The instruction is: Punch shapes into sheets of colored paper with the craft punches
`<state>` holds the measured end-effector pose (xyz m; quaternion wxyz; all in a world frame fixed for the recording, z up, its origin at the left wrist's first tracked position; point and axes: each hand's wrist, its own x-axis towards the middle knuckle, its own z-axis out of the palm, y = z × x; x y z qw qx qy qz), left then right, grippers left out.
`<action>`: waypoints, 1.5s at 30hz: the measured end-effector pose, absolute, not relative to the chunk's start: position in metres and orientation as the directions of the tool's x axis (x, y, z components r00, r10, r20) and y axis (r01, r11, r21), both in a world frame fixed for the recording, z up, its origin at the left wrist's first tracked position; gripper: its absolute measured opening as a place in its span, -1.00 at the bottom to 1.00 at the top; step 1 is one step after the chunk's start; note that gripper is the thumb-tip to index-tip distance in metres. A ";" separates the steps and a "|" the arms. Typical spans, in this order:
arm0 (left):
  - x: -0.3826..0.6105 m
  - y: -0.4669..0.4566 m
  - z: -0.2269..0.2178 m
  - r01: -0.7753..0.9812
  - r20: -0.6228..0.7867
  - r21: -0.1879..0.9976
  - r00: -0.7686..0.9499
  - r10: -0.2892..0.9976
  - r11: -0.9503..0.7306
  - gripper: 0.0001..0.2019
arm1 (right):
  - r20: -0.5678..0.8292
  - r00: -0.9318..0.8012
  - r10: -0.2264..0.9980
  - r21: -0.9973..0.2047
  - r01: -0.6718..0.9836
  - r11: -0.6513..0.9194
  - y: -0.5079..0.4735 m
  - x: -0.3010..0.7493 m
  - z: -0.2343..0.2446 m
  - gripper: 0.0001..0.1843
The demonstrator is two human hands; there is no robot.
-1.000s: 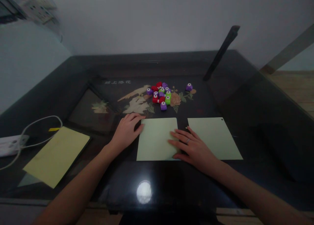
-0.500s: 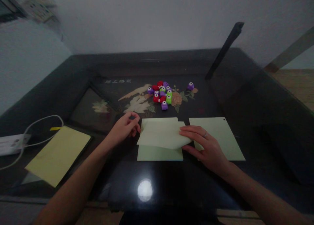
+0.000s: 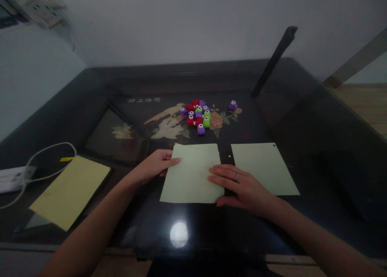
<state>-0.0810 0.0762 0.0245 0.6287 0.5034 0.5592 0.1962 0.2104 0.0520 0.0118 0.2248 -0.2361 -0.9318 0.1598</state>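
In front of me lie pale green paper sheets, nearly lined up, with the corner of a lower one showing at the top left. My left hand pinches their left edge, thumb on top and fingers at the side or under. Across the right edge rests my right hand, fingers stretched flat on the top sheet and thumb near its lower corner. To the right is another pale green sheet with a small dark hole in its top right corner. A tiny pale star-shaped piece lies between the papers.
Several small purple, red and green craft punches are clustered beyond the papers, and one purple punch sits apart. Yellowish paper, a white cable and a power strip are at the left. A dark post rises at the back.
The upper sheet, raised and curled before, now lies flat over the lower one, nearer me. My left hand has closed on the left edge; my right hand has moved left and down.
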 end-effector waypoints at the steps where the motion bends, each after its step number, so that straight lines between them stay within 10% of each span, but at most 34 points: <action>1: -0.082 0.077 0.024 0.337 -0.505 0.850 0.300 0.809 0.406 -0.69 | 0.320 -0.802 0.504 -0.401 0.367 0.839 0.053 0.212 0.011 -0.45; 13: -0.096 0.084 0.020 0.332 -0.370 0.901 0.258 0.893 0.277 -0.69 | 0.186 -0.637 0.748 -0.518 0.583 0.626 0.121 0.210 0.053 -0.74; 22: -0.105 0.087 0.020 0.283 -0.328 0.925 0.259 0.908 0.254 -0.66 | 0.037 -0.376 0.926 -0.206 0.904 0.375 0.180 0.130 0.052 -0.37; 30: -0.103 0.085 0.023 0.265 -0.337 0.926 0.263 0.904 0.268 -0.70 | 0.082 -0.380 0.921 -0.262 0.884 0.388 0.178 0.121 0.035 -0.73; 36: -0.100 0.082 0.033 0.221 -0.336 0.934 0.268 0.903 0.282 -0.74 | 0.069 -0.406 0.911 -0.567 0.736 0.370 0.172 0.174 0.041 -0.81; 39: -0.091 0.077 0.039 0.123 -0.350 0.936 0.277 0.895 0.329 -0.68 | -0.045 -0.347 0.937 -0.920 0.379 0.096 0.150 0.207 0.043 -0.78; 45: -0.066 0.058 0.037 -0.060 -0.393 0.900 0.319 0.863 0.432 -0.62 | -0.229 -0.307 0.924 -0.959 -0.090 -0.268 0.096 0.238 0.040 -0.57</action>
